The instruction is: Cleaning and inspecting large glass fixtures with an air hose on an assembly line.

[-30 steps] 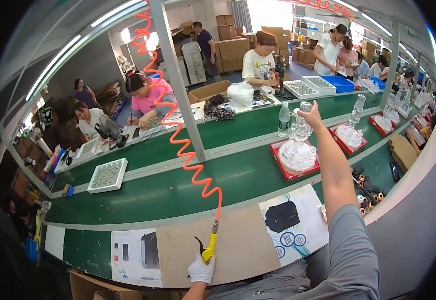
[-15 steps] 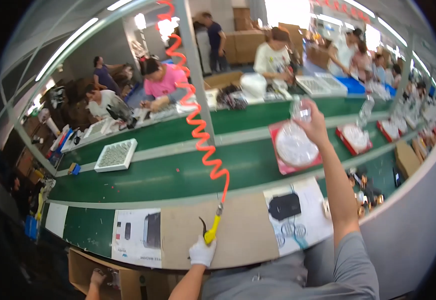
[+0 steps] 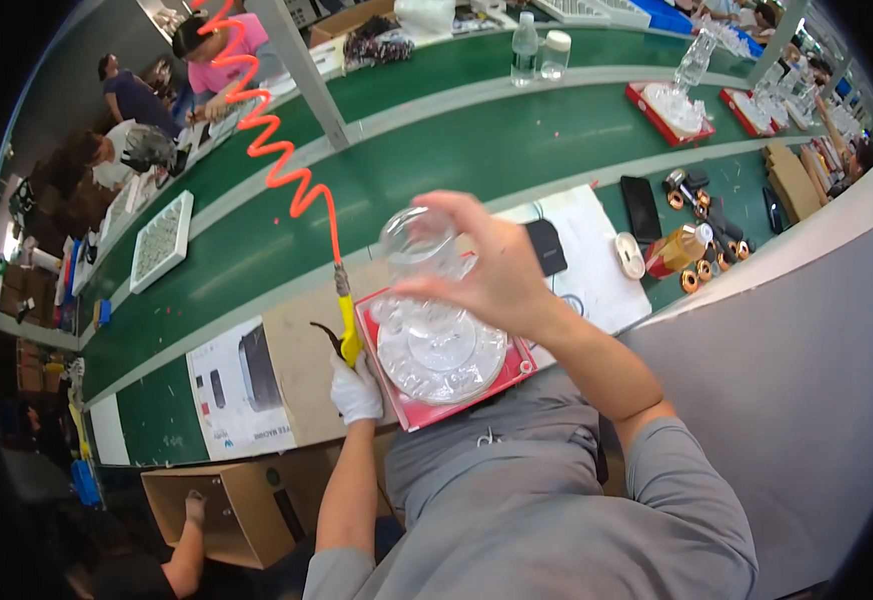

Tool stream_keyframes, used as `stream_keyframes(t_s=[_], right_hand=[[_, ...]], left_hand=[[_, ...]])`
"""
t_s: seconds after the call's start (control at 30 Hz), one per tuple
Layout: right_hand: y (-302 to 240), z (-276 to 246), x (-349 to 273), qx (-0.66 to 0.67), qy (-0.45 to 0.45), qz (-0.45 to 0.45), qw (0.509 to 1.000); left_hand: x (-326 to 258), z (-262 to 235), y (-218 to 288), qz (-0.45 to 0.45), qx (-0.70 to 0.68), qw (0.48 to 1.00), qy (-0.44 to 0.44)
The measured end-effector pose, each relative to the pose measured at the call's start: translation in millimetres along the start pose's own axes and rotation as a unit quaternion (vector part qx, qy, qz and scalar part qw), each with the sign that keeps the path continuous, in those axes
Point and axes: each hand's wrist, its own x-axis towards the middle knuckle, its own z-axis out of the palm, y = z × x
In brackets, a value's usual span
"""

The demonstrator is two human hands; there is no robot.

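Note:
My left hand [image 3: 356, 392], in a white glove, is closed round the handle of a yellow air blow gun [image 3: 349, 322], whose orange coiled hose [image 3: 293, 172] runs up and to the left. Bare, my right hand [image 3: 501, 262] grips a clear, round-mouthed container [image 3: 411, 245] between thumb and fingers. That container is held over a red square tray [image 3: 518, 372] at the bench's near edge. On the tray lies a clear, round, lobed piece [image 3: 443, 352], partly covered by my right hand. The blow gun's lower end is close to the tray's left side.
Printed cardboard sheets [image 3: 241, 392] cover the bench. At right are a phone [image 3: 641, 208], a juice bottle [image 3: 678, 250] and copper-coloured fittings. More red trays [image 3: 668, 112] stand on the green belt, with a white tray [image 3: 162, 242] at left. A co-worker's hand [image 3: 194, 505] reaches into a carton [image 3: 246, 515].
The red tray with its clear piece has come from the belt to the near edge before me. My right hand, holding the clear container, has moved nearer and left. The view has tilted downward.

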Motion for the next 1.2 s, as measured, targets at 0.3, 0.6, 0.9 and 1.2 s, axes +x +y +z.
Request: stream_keyframes(t_s=[0.3,0.6,0.9,1.2], right_hand=[[40.6,-9.1,-101.0,0.028,0.009,0.107,0.994],[97.5,-25.0,-231.1,-0.208,-0.184,0.227,0.933],[108.5,-37.8,-235.7,-0.261,-0.26,0.146,0.918],[91.7,-41.2,-210.7,-0.196,-0.169,0.185,0.948]], left_hand=[[-1.0,1.5,-7.6,0.011,-0.033,0.999,0.019],[0.1,6.9,-15.7,0.025,-0.006,1.0,0.012],[-1.1,12.8,-24.7,0.032,0.028,0.999,0.004],[2.5,14.6,-26.6,0.026,0.035,0.999,-0.007]])
